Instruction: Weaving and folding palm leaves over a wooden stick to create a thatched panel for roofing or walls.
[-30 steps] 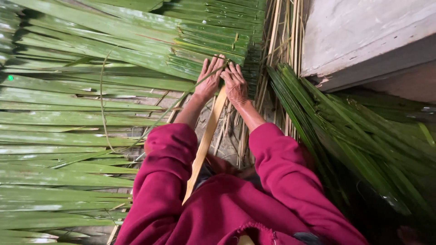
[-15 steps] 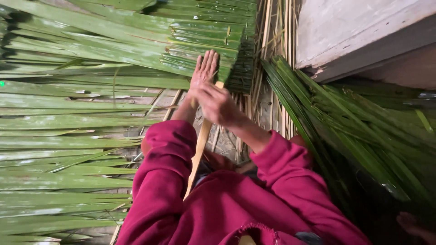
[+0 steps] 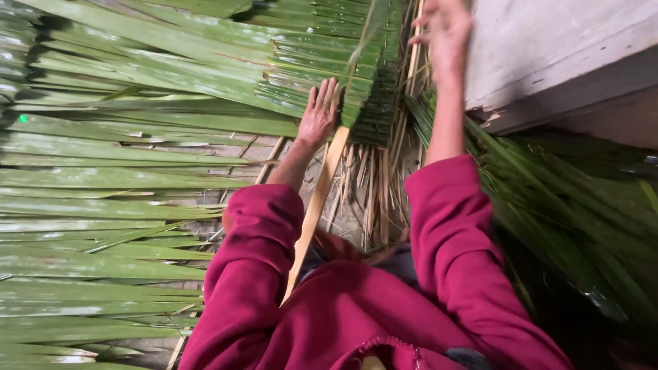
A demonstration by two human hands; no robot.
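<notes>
My left hand point(image 3: 319, 113) lies flat, fingers spread, on the edge of a panel of folded green palm leaves point(image 3: 301, 55), where the leaves wrap over a pale wooden slat point(image 3: 312, 212). The slat runs from my lap up under that hand. My right hand point(image 3: 445, 31) is raised high at the top, blurred with motion, near the panel's right end and some dry stalks. A thin blurred green strip point(image 3: 362, 38) rises from the panel just left of it. Whether the right hand holds that strip is unclear. Both arms wear dark red sleeves.
Long green palm leaves point(image 3: 103, 185) fan out across the left. A loose heap of green leaves point(image 3: 555, 205) lies at the right. A grey slab with a step edge point(image 3: 555, 55) stands at the upper right. Dry pale stalks point(image 3: 373, 185) lie between my arms.
My right hand has left the spot beside my left hand on the slat and swung up and right to the top of the view. The left hand stays pressed on the leaves.
</notes>
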